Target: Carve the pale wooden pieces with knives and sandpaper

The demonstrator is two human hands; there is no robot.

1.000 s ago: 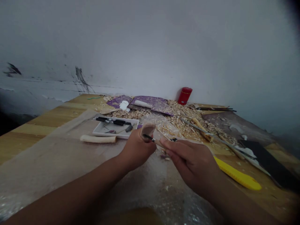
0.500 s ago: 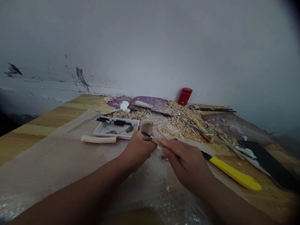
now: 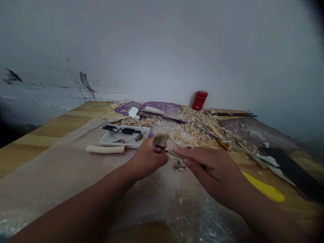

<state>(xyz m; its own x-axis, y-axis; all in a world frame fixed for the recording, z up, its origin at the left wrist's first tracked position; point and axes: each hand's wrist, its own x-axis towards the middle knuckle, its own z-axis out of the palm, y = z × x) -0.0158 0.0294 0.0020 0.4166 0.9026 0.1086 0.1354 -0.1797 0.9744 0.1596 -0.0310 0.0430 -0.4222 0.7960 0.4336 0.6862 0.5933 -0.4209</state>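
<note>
On my feed, the pale wooden spoon-shaped carving point(image 3: 159, 141) sits upright in the left hand point(image 3: 144, 161), just above the translucent plastic sheet point(image 3: 63, 168), with its dished face turned toward me. That hollow already looks cut, and a heap of pale wood shavings point(image 3: 197, 125) lies across the far side of the table. How much shaping remains, I can't judge (the hand hides most of the piece, and the light here is dim).

The left fingers wrap closed around the carving's lower part, holding it firmly. The right hand point(image 3: 210, 168) reaches in from the other side, its fingers point(image 3: 192, 157) closed on the slim wood-handled knife with a black blade point(image 3: 172, 153). The blade's tip sits at the carving's lower edge, though I can't tell whether it is biting. Both forearms angle inward, bringing the hands close together.

Beyond them, a rough cream-coloured wooden billet point(image 3: 105, 149) lies beside the shallow white tray of small tools point(image 3: 131, 146). A yellow-handled utility knife point(image 3: 265, 190) lies off to the right, and a glossy red cylindrical canister point(image 3: 199, 100) stands against the wall.
</note>
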